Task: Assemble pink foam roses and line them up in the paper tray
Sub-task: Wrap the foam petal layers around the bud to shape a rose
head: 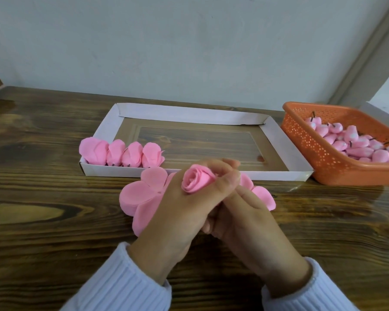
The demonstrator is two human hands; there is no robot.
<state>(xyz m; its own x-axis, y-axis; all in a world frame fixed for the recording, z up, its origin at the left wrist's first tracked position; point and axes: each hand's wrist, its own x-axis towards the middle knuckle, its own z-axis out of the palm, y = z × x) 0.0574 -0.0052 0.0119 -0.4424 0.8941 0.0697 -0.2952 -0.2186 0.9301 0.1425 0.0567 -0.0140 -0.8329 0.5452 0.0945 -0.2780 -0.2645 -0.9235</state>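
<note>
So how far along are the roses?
Done: four roses sit in a row in the paper tray, front left. In hand: the left hand and right hand grip a fifth rose, petals rolled. Left: most of the tray is bare, a petal stack lies under the hands, and the orange basket holds many buds.

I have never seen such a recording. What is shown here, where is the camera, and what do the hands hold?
There is no machine: a person works with bare hands, and the one picture comes from a camera worn on the head, looking down. The left hand grips a rolled pink rose; the right hand rests against the left, its hold hidden. On the wooden table lie flat pink petals, a white paper tray with four finished roses in its near left corner, and an orange basket of pink buds.
</note>
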